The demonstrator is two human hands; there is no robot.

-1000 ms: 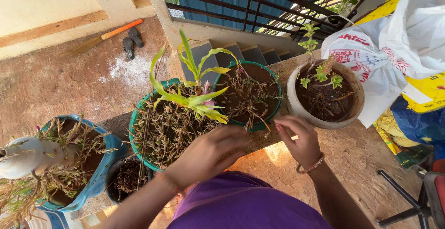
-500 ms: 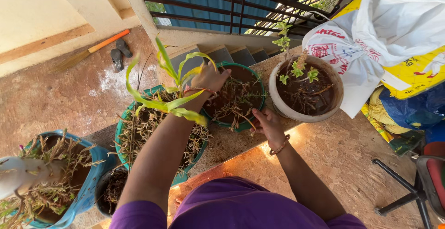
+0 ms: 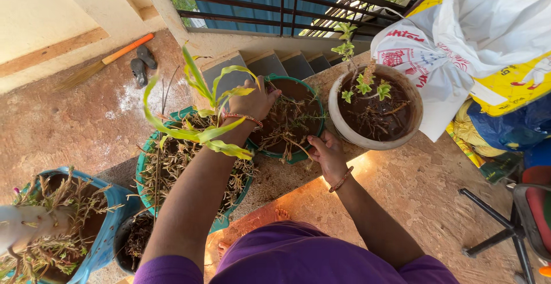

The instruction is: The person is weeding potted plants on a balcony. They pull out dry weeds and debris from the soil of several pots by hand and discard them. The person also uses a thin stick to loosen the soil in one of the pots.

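Both hands [image 3: 252,101] [image 3: 326,153] on green pot [image 3: 314,107] of dry stems

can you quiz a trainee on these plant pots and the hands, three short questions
1. True or false: both hands grip the middle green pot.
2. Which hand is on the pot's far rim? A left hand B right hand
3. What colour is the pot with small green seedlings?

Key: 1 true; 2 A; 3 cream-white.

Middle pot [image 3: 287,117] between leafy pot [image 3: 189,169] at left and seedling pot [image 3: 376,109] at right.
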